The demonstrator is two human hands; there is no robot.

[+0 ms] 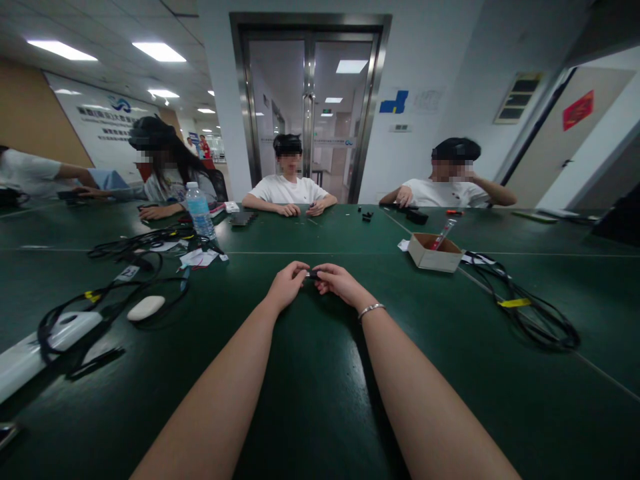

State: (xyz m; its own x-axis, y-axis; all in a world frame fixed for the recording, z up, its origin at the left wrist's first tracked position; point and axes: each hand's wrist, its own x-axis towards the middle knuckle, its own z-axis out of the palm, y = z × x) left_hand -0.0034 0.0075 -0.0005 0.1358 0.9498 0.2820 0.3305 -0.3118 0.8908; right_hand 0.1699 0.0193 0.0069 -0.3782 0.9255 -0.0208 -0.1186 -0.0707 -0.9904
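My left hand (289,287) and my right hand (341,283) meet over the middle of the green table, fingertips almost touching. Between them is a small black object (313,274) with a pale, metallic-looking end on the left, too small to name for sure. The left thumb and fingers pinch that pale end. On the black end, the right hand's thumb and forefinger are closed, with its other fingers curled beneath. A silver bracelet circles the right wrist. Fingers cover much of the object.
Black cables (145,243), a water bottle (200,212), a white mouse (146,308) and a white power strip (50,347) lie left on the green table (310,373). On the right are a small box (435,253) and a coiled cable (530,310). Several people sit opposite.
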